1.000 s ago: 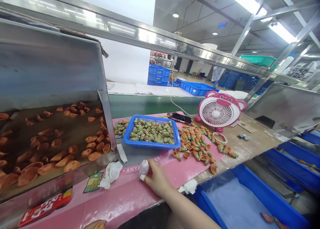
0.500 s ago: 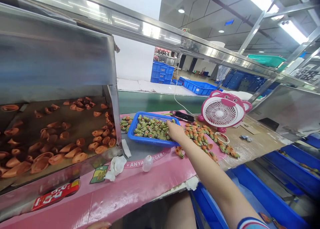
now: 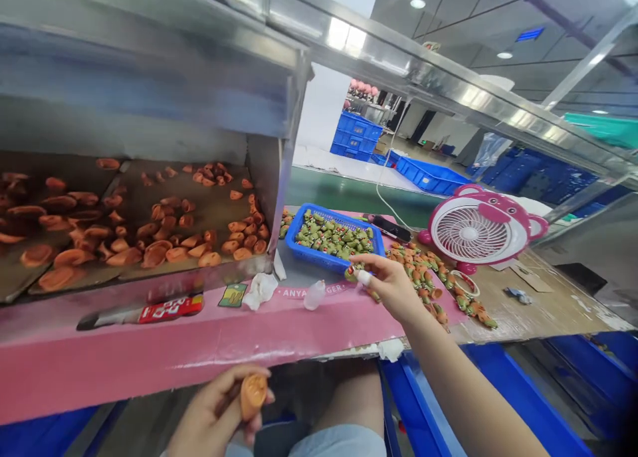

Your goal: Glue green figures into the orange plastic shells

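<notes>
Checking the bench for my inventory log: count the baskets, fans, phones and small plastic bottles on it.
Blue plastic basket: 1
Pink bear-faced desk fan: 1
Black phone: 1
Small plastic bottle: 1
Total: 4
</notes>
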`<state>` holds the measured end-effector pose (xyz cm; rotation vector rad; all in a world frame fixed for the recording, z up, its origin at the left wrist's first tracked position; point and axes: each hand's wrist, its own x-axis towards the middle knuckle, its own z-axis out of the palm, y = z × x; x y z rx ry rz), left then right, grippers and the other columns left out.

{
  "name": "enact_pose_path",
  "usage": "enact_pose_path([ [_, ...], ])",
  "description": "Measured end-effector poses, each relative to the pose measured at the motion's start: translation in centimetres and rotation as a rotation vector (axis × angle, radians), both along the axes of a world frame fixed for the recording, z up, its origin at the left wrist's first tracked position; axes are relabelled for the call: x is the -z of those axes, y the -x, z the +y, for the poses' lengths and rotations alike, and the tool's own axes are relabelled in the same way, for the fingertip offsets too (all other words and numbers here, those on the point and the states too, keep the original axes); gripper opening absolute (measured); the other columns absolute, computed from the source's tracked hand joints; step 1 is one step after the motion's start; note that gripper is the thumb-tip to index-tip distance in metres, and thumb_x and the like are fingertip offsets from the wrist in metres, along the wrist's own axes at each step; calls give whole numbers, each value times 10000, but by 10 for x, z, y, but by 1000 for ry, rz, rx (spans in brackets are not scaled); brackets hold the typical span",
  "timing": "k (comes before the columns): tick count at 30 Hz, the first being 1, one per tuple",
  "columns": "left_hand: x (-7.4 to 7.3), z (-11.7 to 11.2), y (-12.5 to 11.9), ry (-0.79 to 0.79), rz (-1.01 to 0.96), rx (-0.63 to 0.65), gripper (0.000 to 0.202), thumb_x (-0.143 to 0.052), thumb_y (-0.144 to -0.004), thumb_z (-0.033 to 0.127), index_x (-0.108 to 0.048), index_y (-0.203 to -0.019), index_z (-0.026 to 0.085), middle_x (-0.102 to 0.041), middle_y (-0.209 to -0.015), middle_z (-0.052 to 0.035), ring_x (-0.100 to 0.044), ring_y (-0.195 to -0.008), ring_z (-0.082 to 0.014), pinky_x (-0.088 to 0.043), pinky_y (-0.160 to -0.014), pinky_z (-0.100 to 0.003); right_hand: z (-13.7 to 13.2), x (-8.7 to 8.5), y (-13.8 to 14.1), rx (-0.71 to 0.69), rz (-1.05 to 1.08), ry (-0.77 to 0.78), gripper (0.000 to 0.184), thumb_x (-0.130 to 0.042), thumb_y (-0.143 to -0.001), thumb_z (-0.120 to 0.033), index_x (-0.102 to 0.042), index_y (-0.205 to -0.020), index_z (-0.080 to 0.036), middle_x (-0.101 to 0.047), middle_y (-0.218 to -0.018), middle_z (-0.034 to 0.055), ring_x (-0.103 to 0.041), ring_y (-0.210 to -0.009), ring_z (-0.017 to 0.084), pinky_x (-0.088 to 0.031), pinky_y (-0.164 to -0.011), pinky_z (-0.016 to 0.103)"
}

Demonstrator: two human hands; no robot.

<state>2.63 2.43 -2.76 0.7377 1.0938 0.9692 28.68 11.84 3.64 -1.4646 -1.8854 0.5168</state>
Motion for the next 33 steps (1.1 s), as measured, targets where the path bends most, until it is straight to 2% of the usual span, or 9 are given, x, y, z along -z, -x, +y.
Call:
enact_pose_path([
  [4, -19, 1, -23, -65, -23, 99, 132, -585, -670, 256, -597, -758, 158, -609, -624, -9, -479, -469, -94, -401, -434, -202, -57, -3, 30, -125, 126, -35, 210, -587, -737, -293, -584, -904, -167, -644, -721, 26, -603, -596, 125, -495, -514, 225],
  [7, -25, 0, -31, -83, -32, 147, 97, -543, -660, 168, -577, -749, 155, -572, -579, 24, -462, -443, -76, -397, -433, -190, -85, -9, 43, -282, 11, -206, 205, -648, -691, -219, -581, -883, -192, -650, -728, 19, -611, -622, 120, -498, -542, 199],
  [9, -26, -1, -33, -95, -21, 167, 112, -516, -656, 152, -571, -754, 150, -557, -562, 31, -452, -420, -69, -389, -421, -187, -94, -12, 48, -386, -114, -293, 195, -615, -719, -177, -559, -905, -184, -637, -716, 22, -602, -626, 112, -488, -558, 193],
  [13, -26, -5, -33, -131, 38, 180, 108, -496, -671, 179, -564, -750, 150, -531, -549, 35, -447, -410, -72, -385, -408, -192, -99, -13, 52, -464, -245, -304, 164, -536, -772, -175, -523, -936, -180, -613, -710, 19, -585, -624, 105, -465, -553, 194],
  [23, -26, -7, -32, -278, 181, 210, 103, -448, -737, 145, -550, -723, 148, -519, -569, 31, -453, -466, -66, -368, -440, -169, -102, -7, 55, -455, -396, -361, 180, -533, -776, -185, -528, -953, -155, -618, -743, 34, -590, -666, 116, -463, -566, 205],
  [33, -27, -5, -35, -204, 106, 239, 111, -441, -693, 107, -546, -677, 141, -519, -539, 34, -437, -448, -63, -355, -417, -168, -105, -2, 60, -501, -457, -493, 260, -464, -769, -80, -498, -1021, -133, -647, -778, 64, -609, -699, 136, -504, -596, 227],
])
